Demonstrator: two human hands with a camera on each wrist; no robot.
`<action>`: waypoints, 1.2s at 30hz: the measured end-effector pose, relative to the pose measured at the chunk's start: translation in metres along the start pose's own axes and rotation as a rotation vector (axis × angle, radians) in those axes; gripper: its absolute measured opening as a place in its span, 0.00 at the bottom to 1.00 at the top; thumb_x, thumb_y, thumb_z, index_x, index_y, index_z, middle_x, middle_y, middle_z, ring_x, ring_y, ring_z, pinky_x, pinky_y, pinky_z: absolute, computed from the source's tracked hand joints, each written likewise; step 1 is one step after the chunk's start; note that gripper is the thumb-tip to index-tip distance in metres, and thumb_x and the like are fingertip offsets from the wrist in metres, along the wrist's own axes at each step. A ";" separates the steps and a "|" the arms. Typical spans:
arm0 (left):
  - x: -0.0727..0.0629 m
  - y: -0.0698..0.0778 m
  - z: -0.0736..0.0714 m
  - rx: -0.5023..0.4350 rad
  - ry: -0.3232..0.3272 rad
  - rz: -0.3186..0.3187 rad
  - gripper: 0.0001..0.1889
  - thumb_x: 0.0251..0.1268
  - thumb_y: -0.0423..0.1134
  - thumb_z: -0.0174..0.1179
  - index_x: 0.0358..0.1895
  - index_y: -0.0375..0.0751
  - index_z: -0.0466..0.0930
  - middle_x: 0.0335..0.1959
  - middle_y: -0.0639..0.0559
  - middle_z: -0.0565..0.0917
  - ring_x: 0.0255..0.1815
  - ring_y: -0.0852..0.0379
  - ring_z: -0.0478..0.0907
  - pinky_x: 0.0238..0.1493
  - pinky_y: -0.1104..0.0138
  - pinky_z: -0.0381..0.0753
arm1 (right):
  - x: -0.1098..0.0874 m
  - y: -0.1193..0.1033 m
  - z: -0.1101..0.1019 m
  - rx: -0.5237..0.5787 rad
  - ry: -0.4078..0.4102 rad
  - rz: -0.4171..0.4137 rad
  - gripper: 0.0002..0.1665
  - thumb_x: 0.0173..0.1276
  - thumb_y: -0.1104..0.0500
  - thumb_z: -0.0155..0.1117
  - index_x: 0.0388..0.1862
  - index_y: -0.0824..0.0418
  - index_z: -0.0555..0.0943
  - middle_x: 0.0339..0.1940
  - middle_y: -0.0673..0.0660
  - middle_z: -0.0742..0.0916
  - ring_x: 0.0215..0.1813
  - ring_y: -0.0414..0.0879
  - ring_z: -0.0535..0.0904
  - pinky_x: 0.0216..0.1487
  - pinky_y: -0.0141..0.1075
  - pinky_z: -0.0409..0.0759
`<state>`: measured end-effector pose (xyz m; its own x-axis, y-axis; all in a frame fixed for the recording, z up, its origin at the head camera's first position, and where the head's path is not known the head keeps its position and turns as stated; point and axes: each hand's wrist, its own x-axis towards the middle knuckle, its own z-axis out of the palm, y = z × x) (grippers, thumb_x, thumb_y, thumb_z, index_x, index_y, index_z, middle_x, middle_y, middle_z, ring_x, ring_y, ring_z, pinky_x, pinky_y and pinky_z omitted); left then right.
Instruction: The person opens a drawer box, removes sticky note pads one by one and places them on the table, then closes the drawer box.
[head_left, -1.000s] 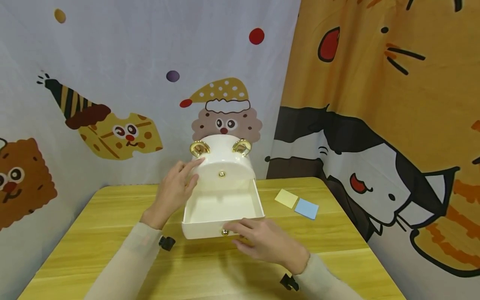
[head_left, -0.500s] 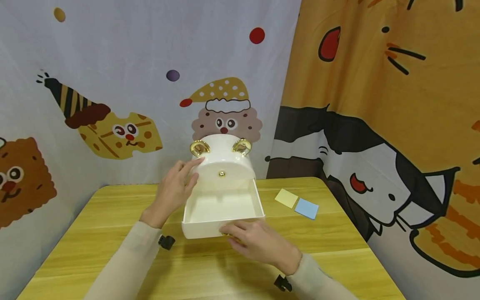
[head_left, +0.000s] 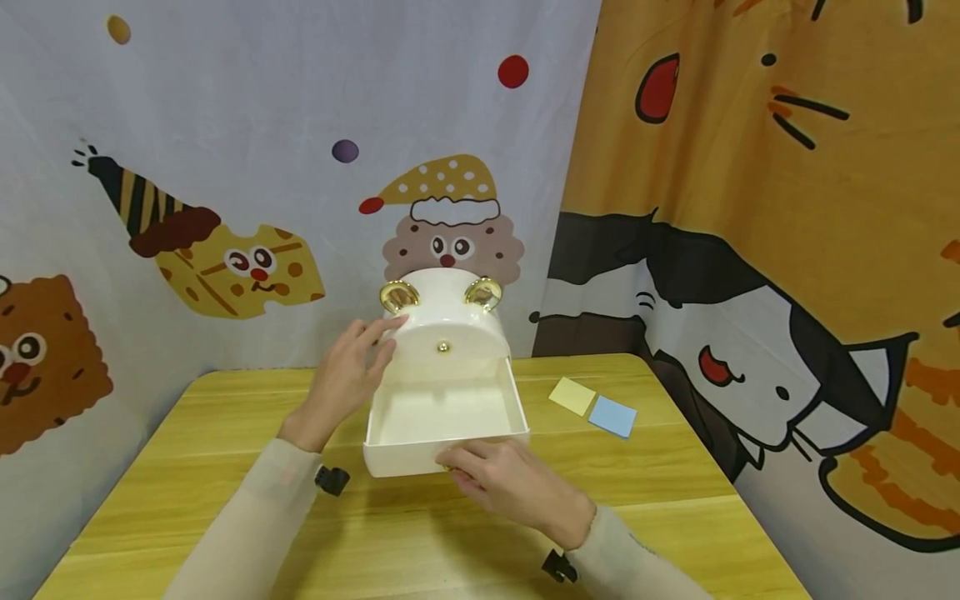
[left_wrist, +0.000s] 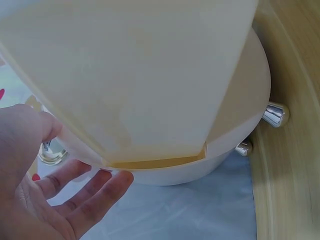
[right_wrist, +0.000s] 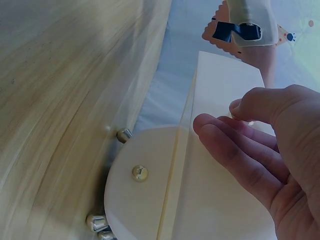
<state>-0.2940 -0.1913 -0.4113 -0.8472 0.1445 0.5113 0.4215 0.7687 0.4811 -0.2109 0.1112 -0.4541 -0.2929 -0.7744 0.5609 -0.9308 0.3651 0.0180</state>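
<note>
A round white storage box (head_left: 450,287) with gold ears stands on the table, its white drawer (head_left: 399,461) pulled out toward me. Nothing shows inside the drawer. At the drawer's front, my right hand (head_left: 517,487) pinches its small knob, which the fingers mostly hide. My left hand (head_left: 341,379) touches the box's upper left front with an extended index finger. In the left wrist view, the other fingers (left_wrist: 100,200) lie loosely near the rim. An upper gold knob (head_left: 444,347) sits above the drawer, and a lower knob (right_wrist: 140,173) below it.
A yellow sticky-note pad (head_left: 572,397) and a blue one (head_left: 613,417) lie right of the box on the wooden table (head_left: 660,517). Gold feet (left_wrist: 276,114) lift the box off the tabletop. A printed curtain (head_left: 262,108) hangs close behind the table.
My right hand has shifted slightly left and its fingers have closed over the drawer knob, which was visible before. The left hand, box and drawer have barely moved.
</note>
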 end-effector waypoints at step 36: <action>0.001 -0.001 -0.003 -0.114 0.015 -0.026 0.21 0.95 0.41 0.61 0.82 0.58 0.86 0.50 0.41 0.85 0.48 0.40 0.84 0.43 0.56 0.74 | 0.011 0.009 -0.001 -0.020 0.050 0.003 0.16 0.70 0.70 0.83 0.55 0.58 0.93 0.46 0.49 0.96 0.32 0.30 0.79 0.36 0.15 0.75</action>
<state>-0.2940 -0.1941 -0.4088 -0.8536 0.1157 0.5079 0.4345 0.6960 0.5717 -0.2221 0.1062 -0.4467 -0.2835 -0.7468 0.6016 -0.9253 0.3778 0.0330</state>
